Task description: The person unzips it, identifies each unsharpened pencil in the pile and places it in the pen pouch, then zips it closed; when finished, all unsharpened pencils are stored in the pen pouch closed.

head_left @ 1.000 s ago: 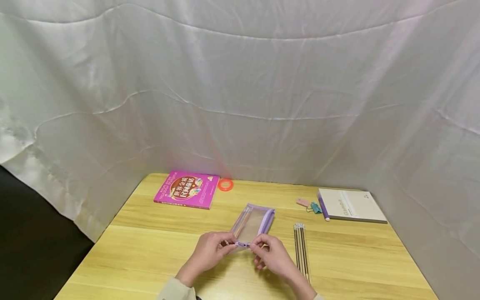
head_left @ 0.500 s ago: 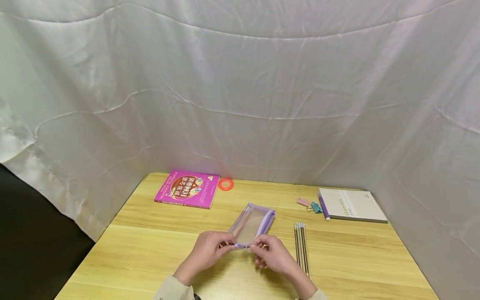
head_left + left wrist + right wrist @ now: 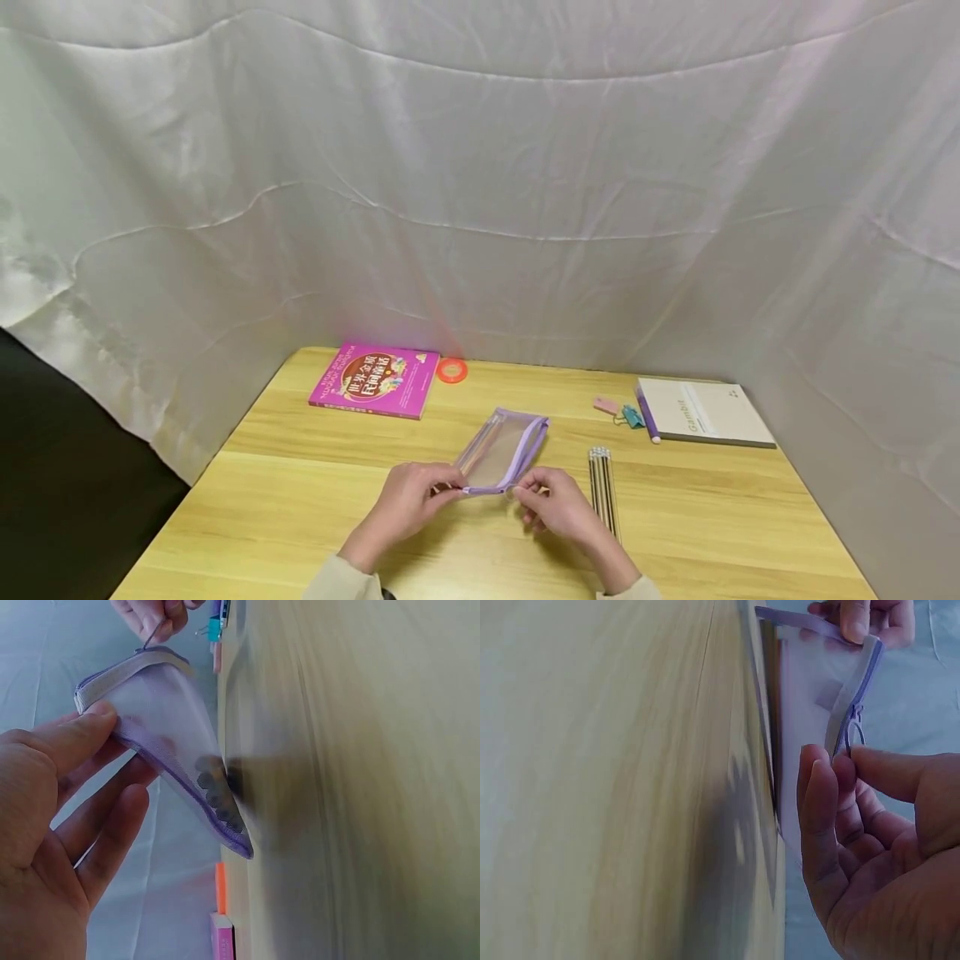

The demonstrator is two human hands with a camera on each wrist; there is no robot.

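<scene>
A see-through purple mesh pencil case (image 3: 508, 442) lies on the table, its near end lifted, with several pencils (image 3: 480, 446) along its left side. My left hand (image 3: 411, 502) pinches the case's near left corner between thumb and forefinger; the left wrist view shows its other fingers spread below. At the near right corner, my right hand (image 3: 558, 504) pinches the ring-shaped zipper pull (image 3: 857, 733) between thumb and forefinger. Right of the case, partly behind the right hand and forearm, lies a bundle of striped pencils (image 3: 602, 487).
A pink book (image 3: 378, 381) and an orange tape roll (image 3: 452, 370) lie at the back left. Toward the back right are a pink eraser (image 3: 605, 405), a teal binder clip (image 3: 632, 417), a purple pen (image 3: 647, 414) and a notebook (image 3: 705, 411). Grey curtains (image 3: 487, 208) surround the table.
My right hand has drawn the zipper pull rightward along the near end to the corner. My left hand has shifted slightly left, still pinching the other corner.
</scene>
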